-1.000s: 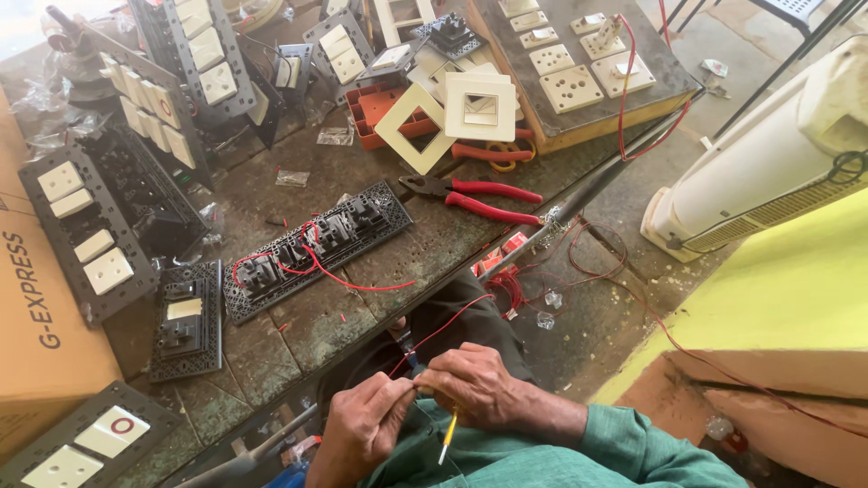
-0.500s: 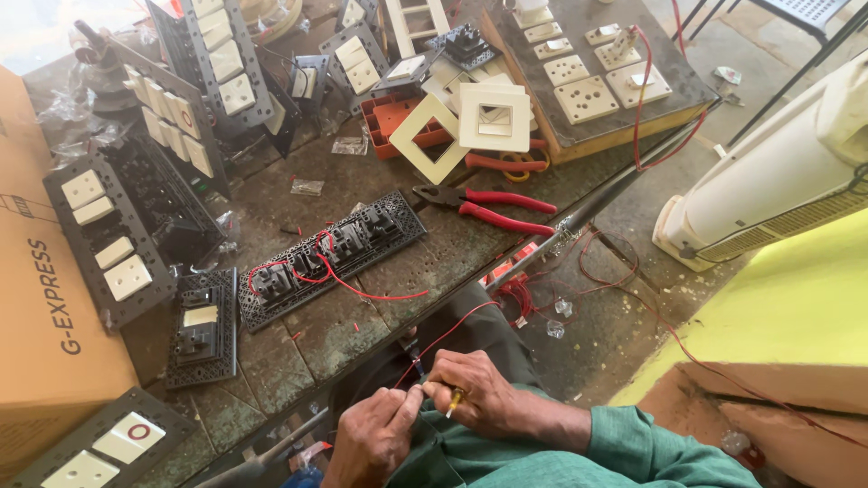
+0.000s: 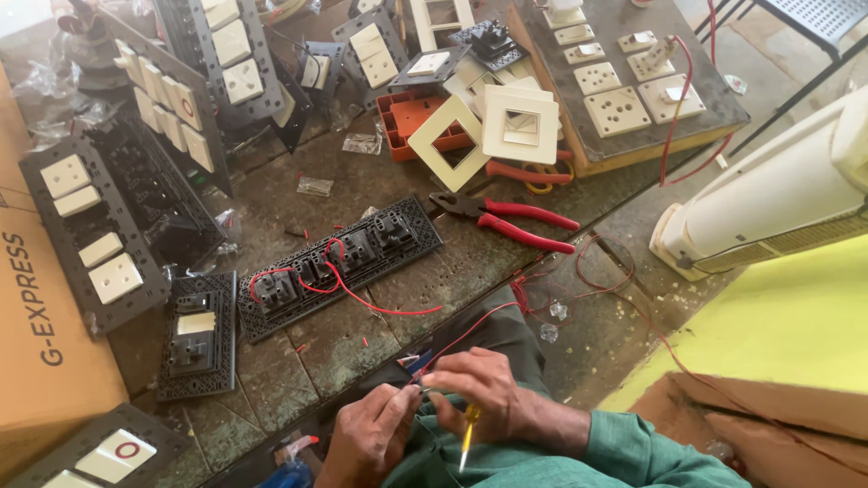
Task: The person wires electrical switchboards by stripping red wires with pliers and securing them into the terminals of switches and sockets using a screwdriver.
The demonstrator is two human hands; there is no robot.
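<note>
Head view, item by item.

Left hand (image 3: 369, 434): low in the frame, fingers curled in, thumb and forefinger pinched on the end of a thin red wire (image 3: 457, 342). We cannot tell how much of the wire lies inside the pinch.

Right hand (image 3: 479, 393): touching the left, fingers closed round a yellow-handled screwdriver (image 3: 468, 434), the handle pointing down toward the green sleeve (image 3: 633, 447).

Red wire, course: it runs up from the two hands, over the dark trouser knee, toward a tangle of more red wire on the floor near the red-handled pliers (image 3: 515, 220).

Black switch plate (image 3: 339, 265): on the stone bench just ahead of the hands, wired with short red loops.

Also present: a smaller black plate (image 3: 196, 333) beside it, cream frames (image 3: 520, 124), a cardboard box (image 3: 41, 316) at the left edge.

Handling note, our judgement: we would keep the pinch close to the wire's tip and the tool steady, since so thin a strand slips easily.
</note>
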